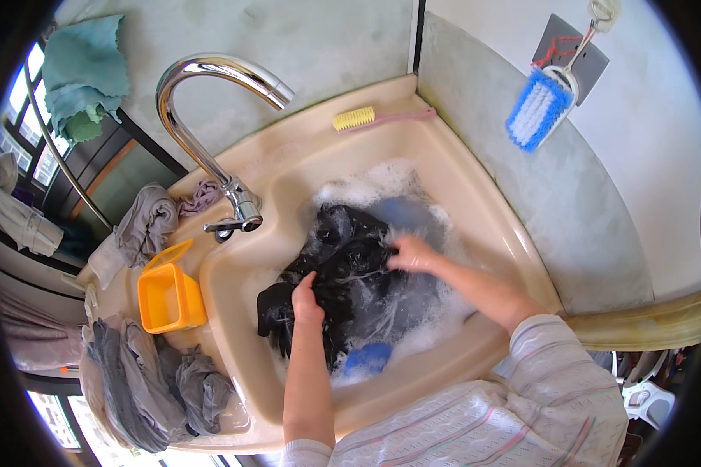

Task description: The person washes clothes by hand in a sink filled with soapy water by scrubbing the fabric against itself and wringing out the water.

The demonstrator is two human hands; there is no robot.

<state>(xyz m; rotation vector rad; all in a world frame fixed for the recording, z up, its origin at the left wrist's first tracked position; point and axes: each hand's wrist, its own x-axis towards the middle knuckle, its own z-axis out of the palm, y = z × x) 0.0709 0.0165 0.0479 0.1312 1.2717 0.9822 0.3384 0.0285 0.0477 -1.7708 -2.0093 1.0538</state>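
A wet black garment (350, 251) lies bunched in soapy water inside the beige sink basin (236, 327). My left hand (308, 300) grips its left part, thumb uppermost, and a fold of the cloth hangs out beyond the fingers. At the garment's right edge is my right hand (414, 255), slightly blurred; its fingertips meet the dark cloth, and I cannot tell whether they hold it. A blue piece (368, 357) shows through the foam by the near wall of the basin. Another bluish patch lies under the water at the far side.
A chrome faucet (195, 128) arches over the basin's back left. On the left ledge stand an orange plastic container (172, 298) and heaps of grey clothes (152, 379). A pink-handled scrub brush (379, 118) lies on the back rim. A blue-and-white brush (540, 111) hangs on the right wall.
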